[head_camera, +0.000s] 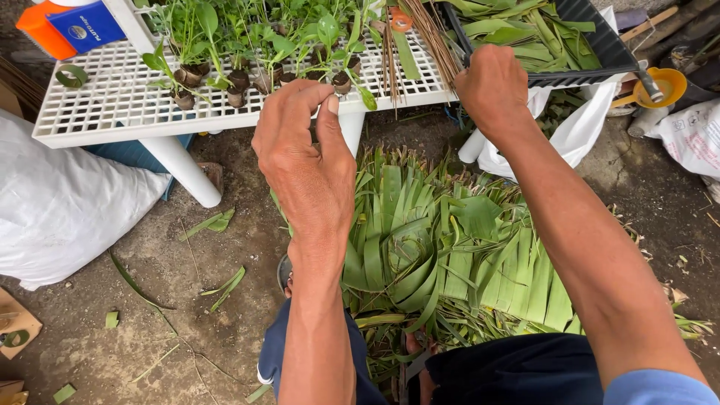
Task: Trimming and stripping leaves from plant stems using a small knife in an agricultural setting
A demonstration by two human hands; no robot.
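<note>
2 bare forearms outstretched, left hand pinching, right hand curled.

Outdoor plant nursery work area. Bare dirt ground, seedlings on a white lattice table, heaped cut green leaves.

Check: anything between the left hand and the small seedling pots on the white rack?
Nothing visible. The left hand is at the rack edge, fingertips right beside the nearest seedling pots. The right hand is apart, at the black tray of leaf strips.
</note>
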